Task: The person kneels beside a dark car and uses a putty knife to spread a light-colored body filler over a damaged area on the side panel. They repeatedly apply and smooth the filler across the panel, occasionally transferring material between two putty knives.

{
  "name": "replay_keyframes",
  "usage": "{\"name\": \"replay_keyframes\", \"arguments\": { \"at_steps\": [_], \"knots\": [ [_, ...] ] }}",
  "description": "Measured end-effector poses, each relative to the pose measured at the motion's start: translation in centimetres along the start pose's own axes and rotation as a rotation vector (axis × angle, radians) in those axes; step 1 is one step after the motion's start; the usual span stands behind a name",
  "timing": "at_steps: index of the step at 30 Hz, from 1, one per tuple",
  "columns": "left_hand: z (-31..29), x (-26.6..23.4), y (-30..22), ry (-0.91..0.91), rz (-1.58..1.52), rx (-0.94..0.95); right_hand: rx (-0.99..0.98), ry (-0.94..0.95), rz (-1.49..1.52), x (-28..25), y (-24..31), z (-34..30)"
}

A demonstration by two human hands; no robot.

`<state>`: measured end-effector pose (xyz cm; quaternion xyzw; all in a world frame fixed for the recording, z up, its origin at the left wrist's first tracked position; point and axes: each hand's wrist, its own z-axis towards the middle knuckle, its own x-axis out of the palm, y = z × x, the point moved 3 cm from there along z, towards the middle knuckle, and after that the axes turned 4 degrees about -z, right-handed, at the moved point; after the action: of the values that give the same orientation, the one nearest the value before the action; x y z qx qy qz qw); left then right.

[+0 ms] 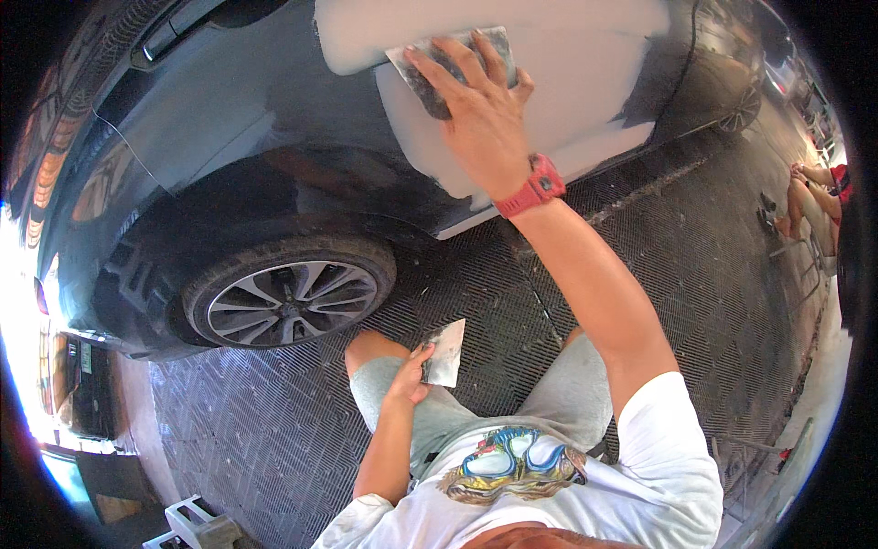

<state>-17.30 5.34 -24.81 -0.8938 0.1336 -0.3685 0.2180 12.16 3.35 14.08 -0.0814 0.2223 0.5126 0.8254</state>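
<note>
Right hand (489, 119) clamped on flat grey smeared rectangular plate (424, 90), fingers spread over its face, thumb out of sight. Plate lies against pale pinkish-white coated area (581, 78) on dark glossy car body (311, 110); long axis looks roughly left-right, right end a bit higher, though fingers hide part. Left hand (410, 377) clamped on 2nd flat plate, whitish-grey thin rectangle (446, 355), by the left knee; long axis points up toward car, top leaning right. Around: silver-spoked black-tyred wheel (291, 304) left of the knees, black ribbed floor matting (640, 274) below, white plastic stool (194, 526) lower left, 1 seated person (814, 206) far right. In the way: right forearm with red wristwatch (533, 188) crosses the coated area's lower edge.
</note>
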Motion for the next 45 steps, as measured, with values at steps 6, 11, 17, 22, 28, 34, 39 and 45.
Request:
{"name": "replay_keyframes", "arguments": {
  "at_steps": [6,11,17,22,28,34,39,45],
  "knots": [
    [0.0,-0.3,-0.1,0.013,0.015,-0.01,0.019,0.049,-0.001,1.4,0.2,-1.9],
    [-0.2,-0.4,-0.5,-0.009,0.009,0.002,0.029,0.024,0.004,-1.3,-1.5,0.9],
    [0.3,-1.2,-0.1,-0.063,0.033,-0.032,-0.075,0.07,-0.06,-1.1,-0.7,0.8],
    [0.7,-0.9,-0.3,0.03,0.036,-0.009,-0.046,0.057,0.037,-2.6,-0.4,2.6],
    [1.0,-0.7,0.2,0.01,0.036,-0.013,-0.029,-0.048,-0.027,0.1,1.5,0.3],
    [1.3,-1.2,-0.1,0.052,0.035,-0.028,-0.064,0.042,0.008,-1.1,0.0,0.4],
    [0.7,-0.3,0.2,0.002,0.05,0.014,0.038,0.057,0.005,-2.2,-0.5,3.3],
    [1.4,-0.3,0.3,0.033,0.068,-0.007,-0.073,0.072,-0.058,-0.4,1.1,-0.1]
  ]
}}
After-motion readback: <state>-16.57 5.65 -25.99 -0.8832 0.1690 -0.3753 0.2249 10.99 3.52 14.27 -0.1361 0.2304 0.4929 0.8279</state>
